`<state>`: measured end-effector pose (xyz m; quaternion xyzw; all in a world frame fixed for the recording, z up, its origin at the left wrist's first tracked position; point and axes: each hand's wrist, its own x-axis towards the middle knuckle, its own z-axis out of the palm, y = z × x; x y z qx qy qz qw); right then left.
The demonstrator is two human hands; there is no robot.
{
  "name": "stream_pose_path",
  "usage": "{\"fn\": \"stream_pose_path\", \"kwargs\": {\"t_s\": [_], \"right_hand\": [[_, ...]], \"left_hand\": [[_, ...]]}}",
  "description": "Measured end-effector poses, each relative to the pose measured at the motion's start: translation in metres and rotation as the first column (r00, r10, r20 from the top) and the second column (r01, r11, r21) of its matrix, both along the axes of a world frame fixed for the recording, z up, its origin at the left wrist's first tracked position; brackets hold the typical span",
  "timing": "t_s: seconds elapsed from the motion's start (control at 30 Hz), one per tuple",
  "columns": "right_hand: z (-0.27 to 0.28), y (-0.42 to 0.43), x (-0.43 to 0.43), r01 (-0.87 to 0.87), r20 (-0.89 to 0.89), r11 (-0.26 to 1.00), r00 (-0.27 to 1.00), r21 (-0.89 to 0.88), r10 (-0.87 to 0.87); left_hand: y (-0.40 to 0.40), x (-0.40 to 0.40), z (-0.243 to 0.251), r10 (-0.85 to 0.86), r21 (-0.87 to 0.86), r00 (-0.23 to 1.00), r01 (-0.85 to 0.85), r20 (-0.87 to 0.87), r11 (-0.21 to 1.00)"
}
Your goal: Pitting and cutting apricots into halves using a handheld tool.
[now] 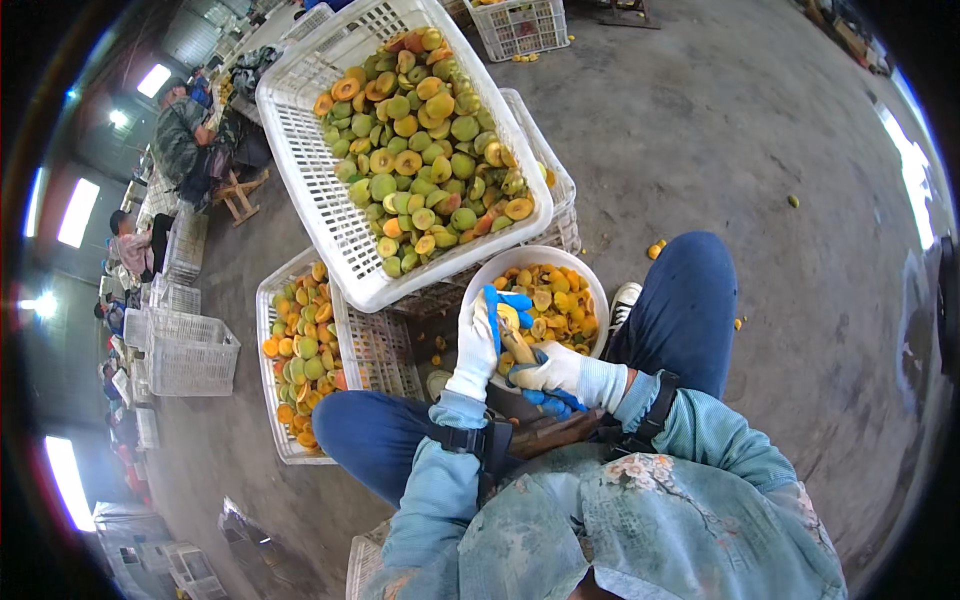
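My left hand [484, 337], in a white glove with blue coating, holds a yellow stone-fruit half [508, 315] between thumb and fingers. My right hand [556, 375], gloved the same way, grips a wooden-handled tool [516, 343]. The tool's working end meets the fruit, and its exact shape cannot be made out. Both hands are over the near left part of a white bucket [604, 315] of yellow-orange fruit pieces [559, 300]. Beyond it, a large white plastic crate [300, 150] holds green and orange fruit halves [427, 150].
A second crate [264, 367] of fruit halves stands left of my knee. The large crate rests on other crates [536, 142]. Fruit bits [656, 249] lie on the concrete floor [712, 135]. People [184, 139] sit at the left among white crates [191, 352].
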<state>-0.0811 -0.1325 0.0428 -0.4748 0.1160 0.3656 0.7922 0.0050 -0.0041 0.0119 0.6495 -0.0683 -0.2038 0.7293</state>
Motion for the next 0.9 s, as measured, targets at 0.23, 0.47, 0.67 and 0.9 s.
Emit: {"fn": "stream_pose_path", "kwargs": {"t_s": [0.23, 0.47, 0.67, 0.9], "right_hand": [[0.000, -0.004, 0.000, 0.011, -0.140, 0.964, 0.990, 0.267, 0.028], [-0.016, -0.013, -0.007, -0.061, -0.168, 0.849, 0.970, 0.525, 0.174], [-0.021, 0.003, -0.012, 0.058, 0.027, 0.953, 0.997, 0.298, -0.069], [0.015, 0.005, -0.012, -0.035, 0.257, 0.989, 0.964, -0.147, 0.072]], "left_hand": [[-0.004, -0.004, -0.018, 0.128, -0.163, 0.990, -0.136, -0.059, 0.977], [0.015, 0.011, 0.009, -0.351, -0.011, 0.935, 0.351, -0.057, 0.936], [-0.009, -0.011, -0.020, 0.131, -0.207, 0.988, -0.145, -0.081, 0.967], [0.019, 0.006, -0.011, 0.281, -0.329, 0.828, -0.471, -0.486, 0.819]]}}
